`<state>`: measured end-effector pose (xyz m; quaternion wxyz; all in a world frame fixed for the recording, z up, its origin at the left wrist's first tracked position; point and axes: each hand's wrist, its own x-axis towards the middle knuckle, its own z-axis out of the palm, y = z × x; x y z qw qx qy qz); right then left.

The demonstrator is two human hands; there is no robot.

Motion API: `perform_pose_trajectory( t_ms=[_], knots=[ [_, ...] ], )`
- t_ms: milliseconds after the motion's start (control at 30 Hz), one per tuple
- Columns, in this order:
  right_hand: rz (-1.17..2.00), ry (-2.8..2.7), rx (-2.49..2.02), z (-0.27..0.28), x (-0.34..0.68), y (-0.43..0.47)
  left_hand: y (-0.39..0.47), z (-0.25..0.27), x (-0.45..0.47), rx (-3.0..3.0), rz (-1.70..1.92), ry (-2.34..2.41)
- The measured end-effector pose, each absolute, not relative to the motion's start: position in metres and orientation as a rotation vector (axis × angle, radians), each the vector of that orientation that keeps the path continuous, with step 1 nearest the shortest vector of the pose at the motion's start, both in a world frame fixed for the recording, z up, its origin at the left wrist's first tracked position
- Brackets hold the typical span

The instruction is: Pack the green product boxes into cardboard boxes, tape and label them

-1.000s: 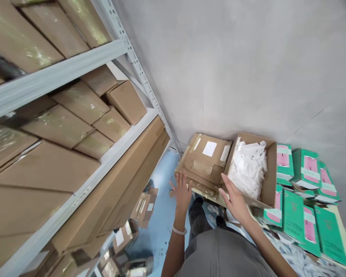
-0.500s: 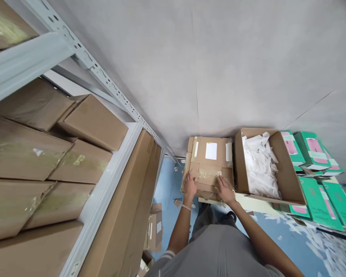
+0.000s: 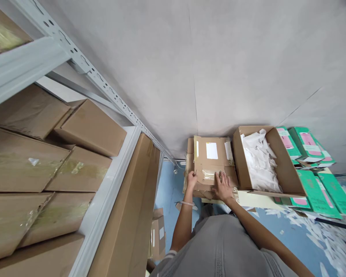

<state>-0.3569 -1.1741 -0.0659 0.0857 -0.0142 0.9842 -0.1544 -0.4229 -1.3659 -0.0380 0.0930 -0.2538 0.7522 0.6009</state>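
Observation:
A flattened cardboard box [image 3: 202, 156] with white labels and clear tape lies on top of a stack of flattened cardboard [image 3: 190, 148]. My left hand [image 3: 191, 181] is closed at its left edge, fingers curled around the cardboard there. Palm down, my right hand [image 3: 223, 187] rests on the lower right of the same sheet, with fingers spread. Right beside the stack stands an open carton [image 3: 288, 165] with crumpled white paper [image 3: 261, 163] inside.
Green and pink boxes [image 3: 317, 192] stand at the right on a pale table [image 3: 261, 199]. White paper scraps [image 3: 320, 238] litter the blue floor. On the left, a metal shelf rack [image 3: 112, 169] holds several brown cartons [image 3: 93, 127]. A grey wall [image 3: 161, 65] rises behind.
The top flattened box has shifted slightly right, baring more of the stack's left side. My left hand has closed at its edge; my right hand has stayed on the cardboard.

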Motion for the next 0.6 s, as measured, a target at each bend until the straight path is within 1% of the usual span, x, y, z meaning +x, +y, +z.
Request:
perform_pose_trajectory(
  t_ms=[133,233,300,400,500,600],
  knots=[
    [-0.552,2.987,-0.185,-0.051,-0.359,-1.173,-1.364,-0.012,-0.42,-0.593,1.845,2.186],
    [-0.589,3.033,-0.153,-0.033,-0.362,-1.167,-1.363,0.012,-0.416,-0.407,1.962,2.114],
    [-0.667,3.079,-0.096,-0.016,-0.365,-1.162,-1.362,0.024,-0.414,-0.334,2.056,2.032],
    [-0.912,3.134,0.12,0.012,-0.369,-1.154,-1.362,0.034,-0.413,-0.388,2.12,1.981],
    [-1.206,3.127,0.496,0.044,-0.369,-1.147,-1.362,0.036,-0.412,-0.488,2.054,1.993],
    [-1.515,3.074,0.745,0.077,-0.363,-1.136,-1.36,0.034,-0.41,-0.561,1.984,1.994]
  ],
)
